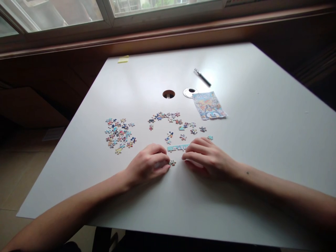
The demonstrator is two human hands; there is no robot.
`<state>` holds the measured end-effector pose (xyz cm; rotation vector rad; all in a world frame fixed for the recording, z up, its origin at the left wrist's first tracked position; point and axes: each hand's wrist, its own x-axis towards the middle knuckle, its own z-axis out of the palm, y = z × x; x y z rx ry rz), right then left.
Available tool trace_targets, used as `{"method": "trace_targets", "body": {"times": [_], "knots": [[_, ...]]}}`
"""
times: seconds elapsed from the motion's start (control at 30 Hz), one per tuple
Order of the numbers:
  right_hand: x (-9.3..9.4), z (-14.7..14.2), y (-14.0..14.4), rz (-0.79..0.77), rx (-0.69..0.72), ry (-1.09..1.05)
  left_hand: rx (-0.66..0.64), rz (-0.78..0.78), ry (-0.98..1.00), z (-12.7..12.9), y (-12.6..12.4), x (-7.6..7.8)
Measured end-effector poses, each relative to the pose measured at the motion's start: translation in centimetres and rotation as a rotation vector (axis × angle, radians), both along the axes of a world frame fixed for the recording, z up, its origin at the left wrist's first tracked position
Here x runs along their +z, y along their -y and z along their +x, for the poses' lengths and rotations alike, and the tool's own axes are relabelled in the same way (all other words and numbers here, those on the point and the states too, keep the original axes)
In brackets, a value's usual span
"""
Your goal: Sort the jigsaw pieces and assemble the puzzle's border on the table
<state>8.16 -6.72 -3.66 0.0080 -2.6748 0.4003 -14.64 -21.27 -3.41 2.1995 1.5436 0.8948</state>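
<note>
Two hands point(149, 164), one pen point(202, 77), one picture sheet point(209, 105), one sticky note point(123, 59), two puzzle-piece clusters point(119, 134) (pieces too small to count)

Soft daylight enters through the wide glass window point(78, 14) at the top and spreads a pale sheen over the smooth white worktop point(262, 122). Surroundings stay dim. Edges bow with wide-angle distortion; the small pieces look slightly soft.

— What does the person wear on the arms?
— Nothing: both forearms are bare up to the frame edge, no sleeves, watch or rings. The left hand point(147, 164) and right hand point(207, 159) are gloveless.
— Any marks?
— One small dark spot on the right forearm.
</note>
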Motion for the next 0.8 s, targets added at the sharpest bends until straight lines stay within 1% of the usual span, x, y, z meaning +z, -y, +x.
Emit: {"method": "trace_targets", "body": {"times": [0.13,0.27,0.53,0.8], "knots": [[-0.1,-0.1,-0.6,0.031,-0.001,-0.003,0.056,0.08,-0.017,-0.2,-0.8,-0.3],[-0.4,-0.3,-0.9,0.038,0.029,-0.007,0.093,0.123,-0.034,-0.3,-1.2,-0.7],[-0.4,-0.5,-0.7,0.045,0.058,0.021,0.082,0.155,-0.071,-0.1,-1.0,-0.8],[-0.6,-0.4,-0.8,0.05,0.057,0.057,0.083,0.18,-0.051,-0.1,-1.1,-0.9]]}}
